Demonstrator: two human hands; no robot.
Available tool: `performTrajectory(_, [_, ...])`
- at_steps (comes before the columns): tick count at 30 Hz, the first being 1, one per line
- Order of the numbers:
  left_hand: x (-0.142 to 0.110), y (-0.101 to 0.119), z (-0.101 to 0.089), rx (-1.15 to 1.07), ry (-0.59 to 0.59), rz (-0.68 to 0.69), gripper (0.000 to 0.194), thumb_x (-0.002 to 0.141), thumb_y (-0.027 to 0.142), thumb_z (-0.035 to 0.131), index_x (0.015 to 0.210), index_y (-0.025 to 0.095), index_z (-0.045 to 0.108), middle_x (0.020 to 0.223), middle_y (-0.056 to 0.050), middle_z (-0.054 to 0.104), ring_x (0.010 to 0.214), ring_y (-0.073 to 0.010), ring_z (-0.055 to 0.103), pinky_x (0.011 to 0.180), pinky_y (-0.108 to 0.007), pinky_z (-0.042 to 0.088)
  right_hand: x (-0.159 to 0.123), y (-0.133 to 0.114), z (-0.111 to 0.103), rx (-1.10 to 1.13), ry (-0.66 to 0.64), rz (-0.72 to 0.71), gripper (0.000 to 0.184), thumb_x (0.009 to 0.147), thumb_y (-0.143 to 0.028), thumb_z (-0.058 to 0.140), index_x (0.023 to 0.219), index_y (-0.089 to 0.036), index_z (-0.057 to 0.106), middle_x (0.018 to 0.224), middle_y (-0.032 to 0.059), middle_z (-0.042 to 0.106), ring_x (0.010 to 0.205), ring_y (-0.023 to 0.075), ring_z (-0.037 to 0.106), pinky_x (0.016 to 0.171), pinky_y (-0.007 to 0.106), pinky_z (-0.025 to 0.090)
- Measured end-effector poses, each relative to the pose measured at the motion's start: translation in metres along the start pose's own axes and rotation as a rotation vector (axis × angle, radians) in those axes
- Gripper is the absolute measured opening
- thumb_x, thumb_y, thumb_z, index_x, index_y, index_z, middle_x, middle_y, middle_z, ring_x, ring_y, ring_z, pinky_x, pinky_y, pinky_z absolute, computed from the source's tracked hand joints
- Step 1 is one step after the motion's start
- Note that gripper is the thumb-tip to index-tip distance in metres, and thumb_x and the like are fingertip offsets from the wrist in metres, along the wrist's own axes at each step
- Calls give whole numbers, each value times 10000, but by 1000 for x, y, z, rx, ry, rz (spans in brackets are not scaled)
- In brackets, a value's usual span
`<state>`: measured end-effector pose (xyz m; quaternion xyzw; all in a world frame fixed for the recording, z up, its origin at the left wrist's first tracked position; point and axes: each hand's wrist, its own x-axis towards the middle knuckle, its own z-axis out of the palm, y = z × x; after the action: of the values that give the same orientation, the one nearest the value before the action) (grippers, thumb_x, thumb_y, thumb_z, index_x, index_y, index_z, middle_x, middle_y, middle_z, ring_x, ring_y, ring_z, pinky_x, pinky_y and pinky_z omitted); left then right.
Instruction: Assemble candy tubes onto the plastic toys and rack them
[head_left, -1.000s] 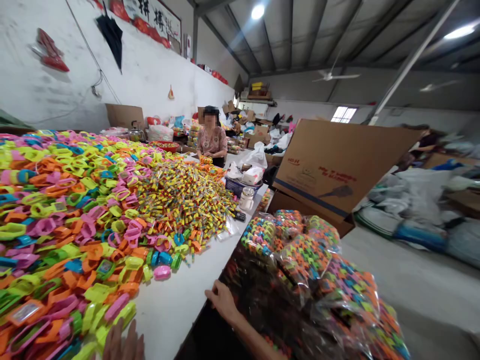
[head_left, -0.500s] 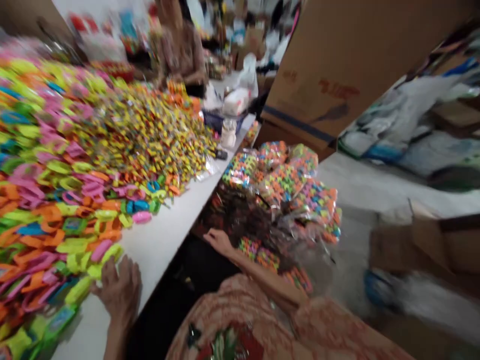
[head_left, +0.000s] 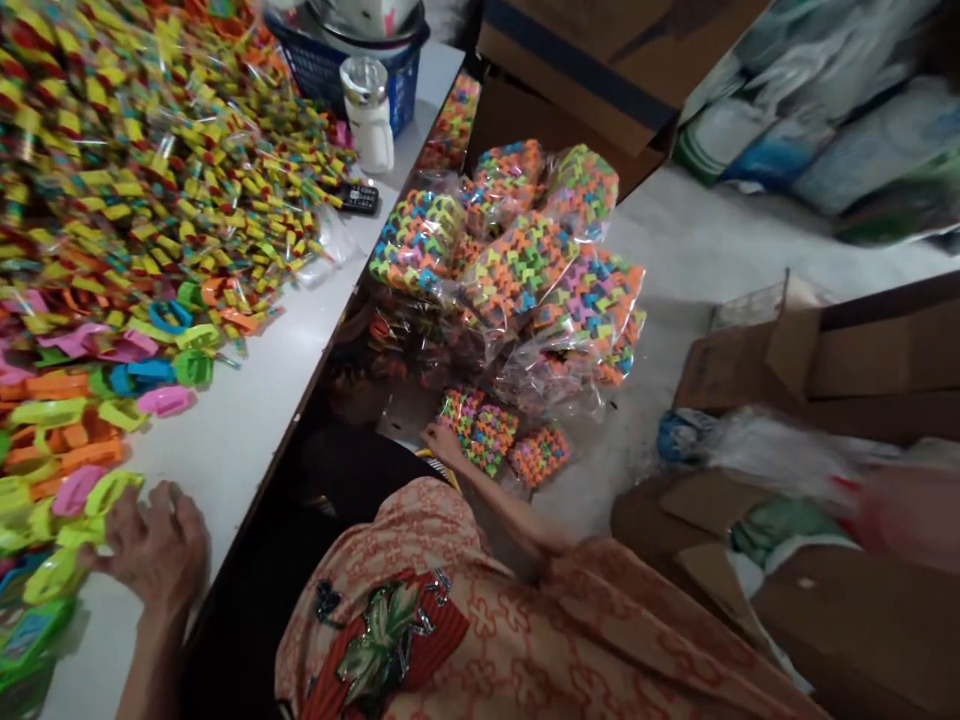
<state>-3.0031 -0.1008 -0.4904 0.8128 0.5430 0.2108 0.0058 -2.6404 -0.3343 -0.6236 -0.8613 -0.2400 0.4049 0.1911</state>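
Observation:
My left hand (head_left: 156, 548) lies on the white table (head_left: 247, 400) with its fingers apart. Its fingertips touch or nearly touch the edge of a pile of bright plastic toy watches (head_left: 56, 412), beside a yellow-green one (head_left: 112, 492). Down at my right, my right hand (head_left: 445, 444) is low beside my leg with its fingers curled. A yellow striped edge (head_left: 439, 466) shows just under it; what the fingers hold, if anything, is hidden. Close by are small clear packs of colourful pieces (head_left: 491, 435).
Yellow-wrapped small items (head_left: 187, 180) heap on the table near a blue basket (head_left: 300, 65), a white mug (head_left: 369, 120) and a black remote-like object (head_left: 360, 198). Larger filled clear bags (head_left: 517, 265) lie on the floor. Cardboard boxes (head_left: 750, 365) stand at right.
My view has tilted down and turned right, so the person across the table is out of sight. My left hand stays by the pile; my right hand's fingers look more curled, nearer the small packs.

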Motion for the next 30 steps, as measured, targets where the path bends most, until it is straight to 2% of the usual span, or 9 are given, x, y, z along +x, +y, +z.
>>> performTrajectory(3, [2, 5, -4, 13, -14, 30, 530, 904, 439, 599, 1409, 585, 535, 1678, 79, 422, 1491, -387, 471, 1213, -721, 230, 4, 1, 1, 15, -31, 19, 183, 986, -220, 585, 992, -137, 748, 969, 68, 754, 915, 172, 684, 769, 239, 455])
performTrajectory(6, [3, 9, -6, 9, -28, 63, 657, 938, 448, 572, 1472, 745, 332, 1698, 171, 345, 1504, -380, 452, 1210, -741, 225, 5, 4, 1, 25, -42, 33, 223, 989, -243, 579, 1049, -152, 773, 1011, 85, 771, 961, 189, 702, 789, 230, 459])
performTrajectory(9, [2, 12, -9, 6, -39, 67, 695, 956, 450, 554, 1455, 809, 229, 1697, 237, 293, 1511, -387, 437, 1198, -774, 222, 5, 6, 0, 37, -48, 38, 249, 990, -266, 579, 1094, -171, 784, 1050, 93, 777, 998, 208, 711, 822, 245, 482])
performTrajectory(12, [1, 16, -7, 5, -36, 108, 729, 947, 431, 573, 1456, 809, 213, 1698, 268, 246, 1526, -392, 414, 1201, -790, 210, 7, 6, -1, 57, -66, 41, 251, 971, -258, 593, 1096, -180, 796, 1060, 89, 782, 990, 211, 717, 818, 247, 499])
performTrajectory(16, [8, 42, 12, -46, -35, 260, 738, 930, 409, 622, 1513, 718, 291, 1711, 183, 288, 1503, -402, 448, 1194, -798, 223, 18, 4, -3, 84, -122, 41, 218, 916, -236, 639, 1025, -178, 818, 974, 60, 789, 907, 188, 711, 760, 217, 494])
performTrajectory(21, [37, 106, 56, -158, -138, 426, 558, 957, 368, 643, 1509, 310, 582, 1649, -172, 444, 1496, -420, 452, 1230, -715, 172, 47, -5, -8, 91, -166, 51, 170, 841, -217, 683, 920, -163, 823, 819, 42, 764, 796, 169, 685, 652, 194, 440])
performTrajectory(24, [46, 131, 69, -173, -149, 456, 511, 984, 358, 622, 1475, 215, 616, 1600, -235, 487, 1483, -391, 475, 1247, -635, 168, 59, -20, -12, 91, -150, 12, 145, 797, -210, 686, 860, -179, 813, 798, 36, 759, 782, 162, 678, 624, 192, 420])
performTrajectory(27, [42, 128, 64, -144, -101, 450, 453, 1002, 329, 598, 1437, 213, 641, 1553, -216, 551, 1437, -350, 533, 1239, -564, 210, 59, -41, -17, 92, -120, -65, 134, 766, -196, 653, 788, -176, 784, 757, 44, 744, 734, 167, 663, 608, 207, 419])
performTrajectory(30, [35, 107, 49, -109, -56, 364, 398, 1008, 302, 580, 1384, 210, 672, 1521, -206, 584, 1403, -325, 566, 1224, -521, 237, 52, -67, -24, 115, -93, -171, 165, 781, -216, 594, 765, -167, 752, 718, 47, 720, 682, 170, 647, 615, 225, 436])
